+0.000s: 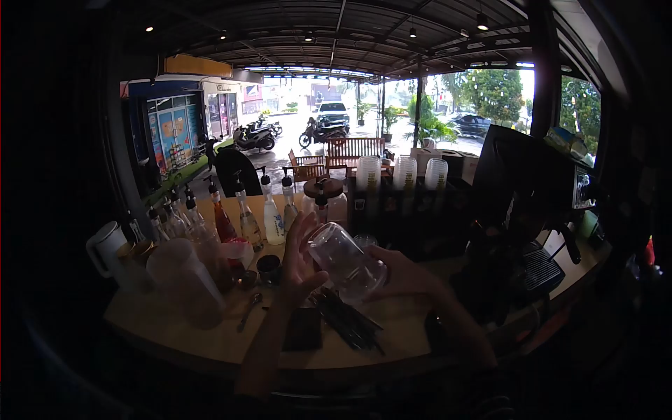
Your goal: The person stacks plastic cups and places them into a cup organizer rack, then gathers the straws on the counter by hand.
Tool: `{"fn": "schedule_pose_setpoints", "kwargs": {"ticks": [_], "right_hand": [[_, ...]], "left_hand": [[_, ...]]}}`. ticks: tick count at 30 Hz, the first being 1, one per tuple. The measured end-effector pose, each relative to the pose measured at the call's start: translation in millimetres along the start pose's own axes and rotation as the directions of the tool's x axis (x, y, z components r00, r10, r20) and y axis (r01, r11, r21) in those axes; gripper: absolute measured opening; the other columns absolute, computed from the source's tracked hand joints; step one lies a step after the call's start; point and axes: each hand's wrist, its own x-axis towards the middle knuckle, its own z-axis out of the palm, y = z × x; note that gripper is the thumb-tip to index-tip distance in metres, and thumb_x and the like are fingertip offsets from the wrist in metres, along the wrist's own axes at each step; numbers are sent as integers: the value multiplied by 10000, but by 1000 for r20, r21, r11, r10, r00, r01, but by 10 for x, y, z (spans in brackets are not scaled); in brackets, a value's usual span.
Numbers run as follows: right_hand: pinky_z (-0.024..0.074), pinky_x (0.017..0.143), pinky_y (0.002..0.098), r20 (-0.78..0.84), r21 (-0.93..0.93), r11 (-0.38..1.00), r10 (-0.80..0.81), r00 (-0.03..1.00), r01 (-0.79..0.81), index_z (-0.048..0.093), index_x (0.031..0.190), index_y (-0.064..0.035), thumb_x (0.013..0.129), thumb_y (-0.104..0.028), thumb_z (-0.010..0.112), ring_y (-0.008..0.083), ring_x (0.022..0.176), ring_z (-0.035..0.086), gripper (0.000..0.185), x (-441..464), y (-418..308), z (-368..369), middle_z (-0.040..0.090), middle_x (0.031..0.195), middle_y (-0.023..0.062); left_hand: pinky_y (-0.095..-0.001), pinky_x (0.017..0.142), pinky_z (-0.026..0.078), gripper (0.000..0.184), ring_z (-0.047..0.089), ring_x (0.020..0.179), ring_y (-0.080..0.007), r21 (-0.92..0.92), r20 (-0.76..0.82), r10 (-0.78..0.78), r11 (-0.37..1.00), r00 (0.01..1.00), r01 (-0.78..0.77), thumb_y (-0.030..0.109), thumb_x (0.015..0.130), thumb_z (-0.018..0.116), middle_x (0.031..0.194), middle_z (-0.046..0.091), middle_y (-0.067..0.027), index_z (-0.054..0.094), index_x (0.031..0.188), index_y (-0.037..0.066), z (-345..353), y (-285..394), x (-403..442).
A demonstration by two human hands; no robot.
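A clear, see-through jar or cup (pixel 345 257) is tilted above the counter, in the middle of the view. My right hand (pixel 400 274) grips its lower right end. At its left side is my left hand (pixel 303 260), palm turned towards it and fingers apart, the fingertips near or against the wall. Under the clear vessel lies a bundle of thin dark sticks or straws (pixel 346 322), beside a dark flat pad (pixel 302 330). A spoon (pixel 250 312) rests on the counter to the left, near a small dark cup (pixel 268 268).
Pump bottles (pixel 250 222) line the counter's left and back. A frosted pitcher (pixel 183 276) and white jug (pixel 105 248) stand left. Behind the hands is a lidded jar (pixel 324 192); stacked cups (pixel 404 173) stand back right. A dark machine (pixel 500 259) fills the right side.
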Motion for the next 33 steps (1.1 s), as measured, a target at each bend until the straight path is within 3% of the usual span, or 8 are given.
{"fn": "schedule_pose_setpoints", "kwargs": {"ticks": [3,7,8,13,15,19,27,33], "right_hand": [[468,828,312,115,-45,999,4,993,2,489,1187,-53,590,-345,830,178,952,581,747,-8,-74,114,607,1022,105],[472,787,304,-376,175,974,200,905,-143,523,1132,-26,757,-251,721,170,937,582,480,-117,16,410,605,992,92],[469,792,294,-435,288,957,98,895,35,515,1151,-27,846,-199,619,170,926,592,365,-140,251,612,612,974,94],[467,822,270,-401,192,967,-77,913,166,499,1188,-11,939,-194,457,162,915,610,312,-124,1,1109,629,970,107],[471,837,289,-287,642,766,203,936,31,500,1187,0,949,-235,440,172,941,606,340,-127,-70,1102,621,1013,117],[477,834,299,-235,770,635,199,951,58,501,1192,19,958,-231,423,184,923,616,352,-168,18,1091,628,1001,120],[468,849,294,-264,580,813,123,957,55,499,1200,36,959,-192,418,168,950,605,342,-312,-38,1146,628,1046,123],[485,814,299,-353,511,857,142,925,64,500,1186,66,952,-237,436,188,906,631,389,-372,-29,1119,650,989,146]], "left_hand": [[-351,1012,333,942,401,1223,-220,151,204,-34,989,978,2,308,665,789,1290,438,-132,238,1394,78,-171,124,-92],[-272,799,471,685,553,919,-130,178,-134,-142,970,981,165,263,713,762,982,565,-55,412,1266,60,-306,-8,-396],[-273,793,470,619,548,904,-129,174,-225,-144,967,964,186,273,726,752,974,552,-51,433,1212,57,-348,-68,-468],[-287,784,464,502,521,897,-129,240,-307,-198,930,931,277,284,784,698,995,494,-49,422,1148,75,-267,-18,-703],[-299,797,460,514,506,939,-134,309,-289,-148,921,946,239,273,791,690,1027,486,-50,406,1173,78,-283,-36,-761],[-294,794,453,510,503,940,-134,326,-127,-92,937,988,129,278,793,682,1064,486,-43,419,1178,73,-251,201,-795],[-198,670,416,377,497,803,-56,196,-294,-332,897,896,397,299,842,615,978,545,-26,485,1119,78,-389,80,-839],[-239,660,483,387,561,832,-74,454,-110,-129,876,986,165,303,856,598,962,566,-39,504,1136,53,-249,182,-842]]}}
